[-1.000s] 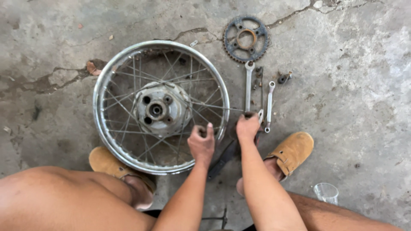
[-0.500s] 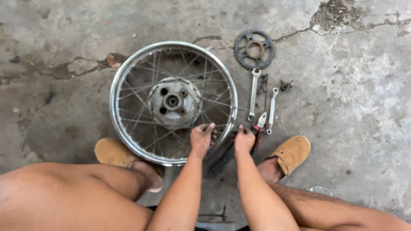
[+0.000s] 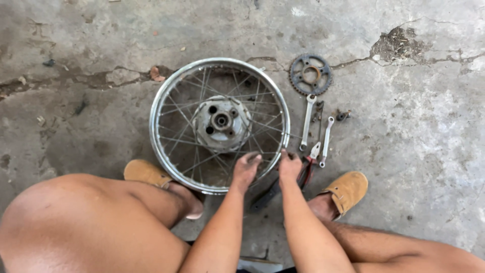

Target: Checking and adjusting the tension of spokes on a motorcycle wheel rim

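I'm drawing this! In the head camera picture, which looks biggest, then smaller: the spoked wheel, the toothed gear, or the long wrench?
1. Spoked wheel, by far the largest.
2. Long wrench: longer than the gear is wide, but very thin.
3. Toothed gear: shorter across, yet it covers more area, so these two are close.

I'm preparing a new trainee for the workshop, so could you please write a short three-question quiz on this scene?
1. True or false: the spoked wheel lies flat on the concrete floor.
2. Which thing lies farthest from the person? A) the sprocket B) the longer spanner C) the shorter spanner
3. Which part of the wheel are the left hand and right hand at?

Key
1. True.
2. A.
3. The near side of the rim: the left hand over the spokes just inside it, the right hand at its edge beside the red-handled pliers.
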